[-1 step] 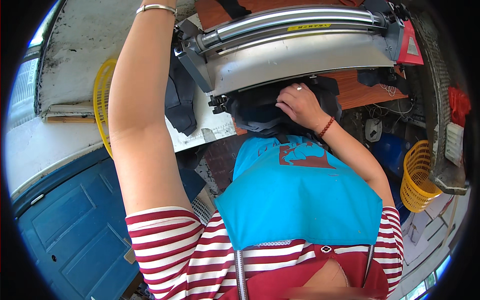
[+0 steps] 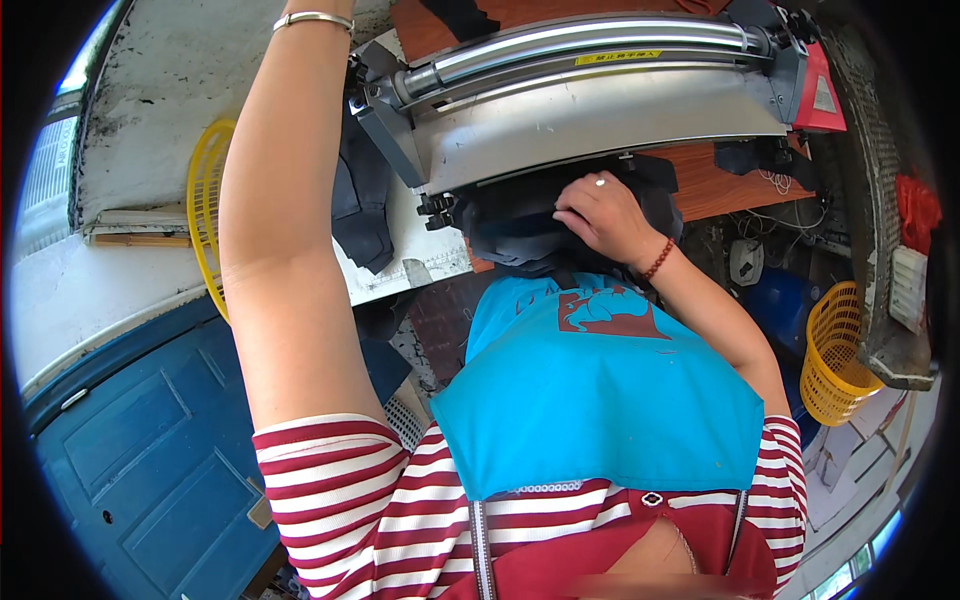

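Note:
My right hand (image 2: pixel 605 215), with a ring and a red bead bracelet, is over a pile of dark grey flat pieces (image 2: pixel 510 235) that look like cloth or leather, below the machine's front edge. Its fingers are curled and close together; whether a piece is pinched in them is hidden. A roller machine (image 2: pixel 600 110) with a long metal roller (image 2: pixel 600 42) and a smooth metal plate stands just beyond the pile. My left arm (image 2: pixel 285 200) reaches far forward past the machine's left end, and only the wrist with a silver bangle shows; the hand is out of the picture.
More dark pieces (image 2: pixel 360 205) lie on the white table left of the machine. A yellow basket (image 2: pixel 208 200) leans at the left, above a blue cabinet (image 2: pixel 150 450). On the right are another yellow basket (image 2: pixel 835 350), loose cables and a worn metal ledge (image 2: pixel 895 365).
My right hand has shifted very slightly toward me over the dark pile. The left arm and the machine look the same.

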The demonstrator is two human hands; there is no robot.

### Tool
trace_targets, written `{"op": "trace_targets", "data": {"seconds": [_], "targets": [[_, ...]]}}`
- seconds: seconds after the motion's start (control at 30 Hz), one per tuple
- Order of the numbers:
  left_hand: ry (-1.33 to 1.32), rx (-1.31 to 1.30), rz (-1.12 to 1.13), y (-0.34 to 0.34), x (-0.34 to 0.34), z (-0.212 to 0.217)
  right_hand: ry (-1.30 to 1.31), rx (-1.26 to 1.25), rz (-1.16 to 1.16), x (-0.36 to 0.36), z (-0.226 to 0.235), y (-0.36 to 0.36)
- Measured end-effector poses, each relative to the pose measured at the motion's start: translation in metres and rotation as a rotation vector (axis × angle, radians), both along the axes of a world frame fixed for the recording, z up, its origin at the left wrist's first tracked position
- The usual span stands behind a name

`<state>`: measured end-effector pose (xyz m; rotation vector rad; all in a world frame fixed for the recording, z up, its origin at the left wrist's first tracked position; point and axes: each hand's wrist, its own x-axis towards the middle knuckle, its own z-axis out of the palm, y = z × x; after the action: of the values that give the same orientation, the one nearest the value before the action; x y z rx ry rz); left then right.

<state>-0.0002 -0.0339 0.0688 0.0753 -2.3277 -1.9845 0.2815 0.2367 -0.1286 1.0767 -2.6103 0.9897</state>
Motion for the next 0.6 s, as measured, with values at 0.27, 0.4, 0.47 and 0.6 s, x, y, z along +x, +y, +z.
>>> {"op": "trace_targets", "data": {"seconds": [0.27, 0.4, 0.47, 0.6], "targets": [[0.017, -0.244, 0.059, 0.036, 0.016, -0.022, -0.768, -0.657, -0.366, -0.011, 0.055, 0.034], [0.371, -0.958, -0.184, 0.056, 0.031, -0.092, -0.767, -0.578, -0.429, -0.029, 0.051, 0.037], [0.224, -1.008, -0.329, 0.052, 0.035, -0.122, -0.742, -0.607, -0.403, -0.043, 0.053, 0.025], [-0.259, -0.945, -0.532, 0.064, 0.031, -0.12, -0.482, -0.519, -0.402, -0.072, 0.05, 0.013]]}}
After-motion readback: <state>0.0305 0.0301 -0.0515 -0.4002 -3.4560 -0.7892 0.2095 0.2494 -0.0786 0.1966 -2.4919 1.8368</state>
